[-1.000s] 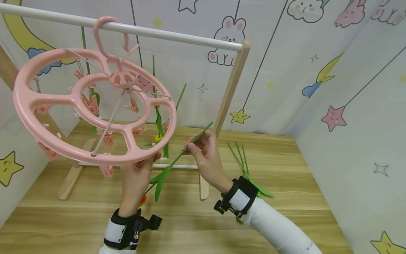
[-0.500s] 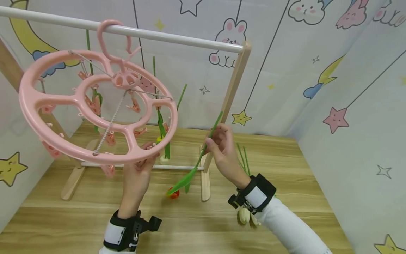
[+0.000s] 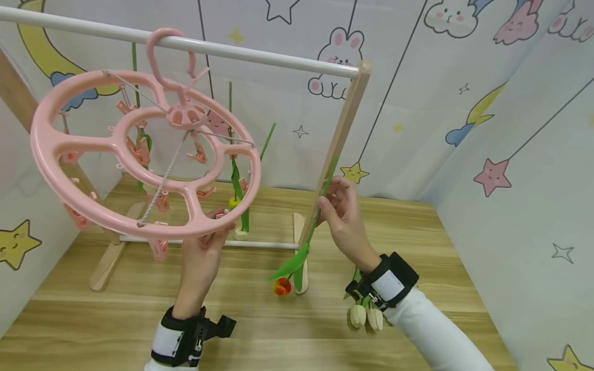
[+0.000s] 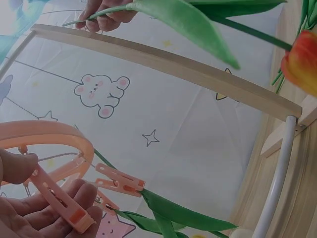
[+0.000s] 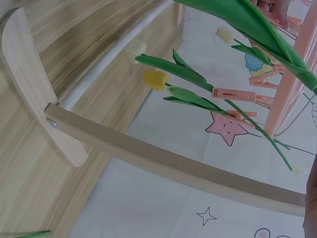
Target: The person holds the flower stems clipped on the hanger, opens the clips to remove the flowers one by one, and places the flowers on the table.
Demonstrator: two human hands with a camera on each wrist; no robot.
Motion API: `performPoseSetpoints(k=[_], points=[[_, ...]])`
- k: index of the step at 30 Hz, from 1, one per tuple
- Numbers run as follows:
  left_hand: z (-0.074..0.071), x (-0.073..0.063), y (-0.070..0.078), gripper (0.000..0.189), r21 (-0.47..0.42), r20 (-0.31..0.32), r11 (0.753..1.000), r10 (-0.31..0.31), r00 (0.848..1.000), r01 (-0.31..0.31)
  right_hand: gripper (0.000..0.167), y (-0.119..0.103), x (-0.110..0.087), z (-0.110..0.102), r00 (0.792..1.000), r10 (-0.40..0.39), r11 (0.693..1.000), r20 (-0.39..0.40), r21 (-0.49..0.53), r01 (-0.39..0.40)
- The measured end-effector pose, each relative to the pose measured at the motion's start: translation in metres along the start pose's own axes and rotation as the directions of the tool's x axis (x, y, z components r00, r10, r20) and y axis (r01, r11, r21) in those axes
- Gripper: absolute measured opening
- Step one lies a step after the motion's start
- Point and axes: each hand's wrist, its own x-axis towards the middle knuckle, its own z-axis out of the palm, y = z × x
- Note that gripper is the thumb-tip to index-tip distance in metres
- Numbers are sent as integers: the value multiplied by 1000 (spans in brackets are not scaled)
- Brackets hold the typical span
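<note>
A pink round clip hanger [image 3: 176, 232] hangs by its hook from a white bar. My left hand [image 3: 202, 255] is under its near rim, pinching a pink clothespin [image 4: 62, 201] between thumb and fingers. To the right, my right hand [image 3: 344, 221] pinches the green stem of an artificial tulip [image 3: 282, 286] whose orange-red bloom points down. The stem overlaps the rack's right post in the head view. Other clothespins on the hanger hold a yellow tulip [image 5: 155, 80] and white tulips [image 5: 133, 50] upside down.
The rack has a white top bar [image 3: 260, 55], a wooden right post [image 3: 345, 118], wooden feet [image 3: 106, 265] and a white lower bar [image 3: 260, 244]. Loose white tulips [image 3: 357, 315] lie on the wooden table [image 3: 260, 335] beneath the right forearm. Patterned cloth walls [image 3: 417, 103] stand behind and beside.
My right hand has moved right with the tulip, away from the hanger, and the stem now stands more upright with the bloom swung right. The left hand stays at the rim.
</note>
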Motion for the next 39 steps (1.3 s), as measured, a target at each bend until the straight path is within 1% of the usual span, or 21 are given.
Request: performPoseSetpoints(k=[6,10,14,21,24,30,32,36,39], points=[[0,0,0,30,2,-1,1000,17,1000,-17,30,2,-2,-6,999,-20,999,-40,-35,19],[-1,-1,1,30,7,-2,1000,12,1000,-12,32,4,-3,-10,998,-12,998,-68,-65,8],[-1,-1,1,30,13,0,1000,1,1000,-1,31,7,-3,-15,995,-2,998,-101,-61,-4],[-1,-1,0,29,9,3,1000,2,1000,-2,31,10,2,-25,991,-20,998,-130,-68,11],[-1,0,0,29,10,2,1000,8,1000,-8,32,12,4,-29,990,-1,996,-143,-88,-12],[-1,0,-1,28,12,-6,1000,25,1000,-25,34,17,7,-37,983,61,985,-172,-150,-87],[-1,0,-1,28,9,-9,1000,28,1000,-28,35,19,10,-39,981,78,983,-179,-153,-106],[-1,0,0,29,0,-8,1000,24,1000,-24,35,22,16,-45,976,102,978,-190,-158,-133],[-2,-1,2,29,-4,-4,1000,10,1000,-10,35,23,19,-49,974,118,972,-195,-180,-154]])
